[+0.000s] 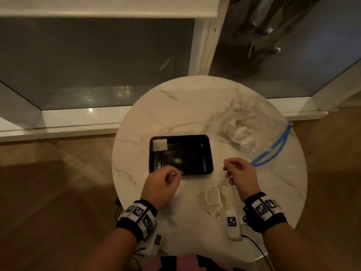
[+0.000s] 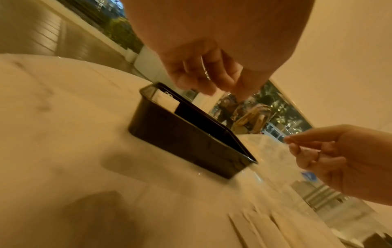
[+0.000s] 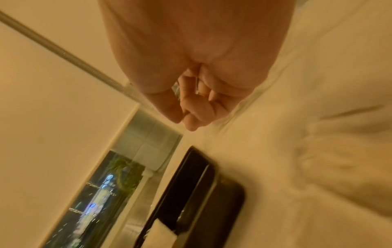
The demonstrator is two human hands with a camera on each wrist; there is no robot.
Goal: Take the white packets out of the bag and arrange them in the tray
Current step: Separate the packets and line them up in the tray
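Clearly at risk: flimsy white packets lying loose on the marble table, near its front edge, easily swept off by a passing wrist. Only one packet in the black tray's far-left corner; more bunched inside the clear bag at right. Left hand over the tray's near rim, fingers curled, maybe pinching a packet, though too blurred to tell. Right hand loosely curled beside the tray, apparently holding nothing. Hard to count the pale packets against pale marble; wrist views smeared.
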